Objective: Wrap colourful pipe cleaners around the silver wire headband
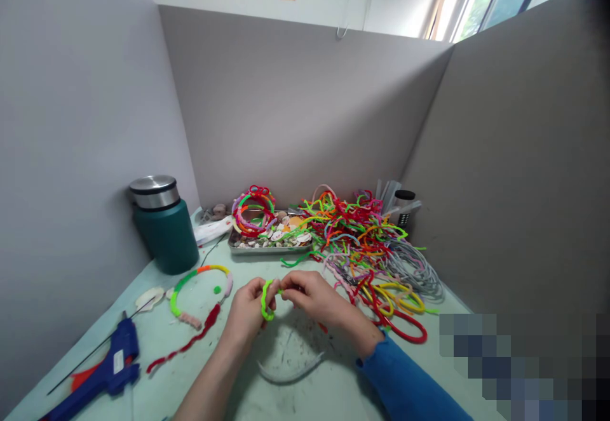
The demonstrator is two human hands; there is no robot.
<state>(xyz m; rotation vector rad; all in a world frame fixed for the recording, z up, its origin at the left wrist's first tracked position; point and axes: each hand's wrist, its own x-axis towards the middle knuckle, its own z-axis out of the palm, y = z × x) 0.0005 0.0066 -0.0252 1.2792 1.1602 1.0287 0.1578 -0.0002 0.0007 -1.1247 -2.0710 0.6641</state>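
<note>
Both of my hands meet over the middle of the pale green table (333, 395). My left hand (245, 316) is closed around a bright green pipe cleaner (265, 300) that curls into a loop beside its fingers. My right hand (309, 295) pinches the other end of the same green pipe cleaner, fingers pressed together. Under my hands lies a bare grey headband (290, 375). Left of my hands rests a headband wrapped in green, orange and yellow fuzz (200, 281), with a red pipe cleaner (185, 343) beside it.
A blue glue gun (102, 373) lies at the front left. A dark green flask (164, 224) stands by the left wall. A metal tray (269, 246) of small pieces sits at the back, next to a large heap of coloured pipe cleaners (362, 237) and grey headbands (419, 268).
</note>
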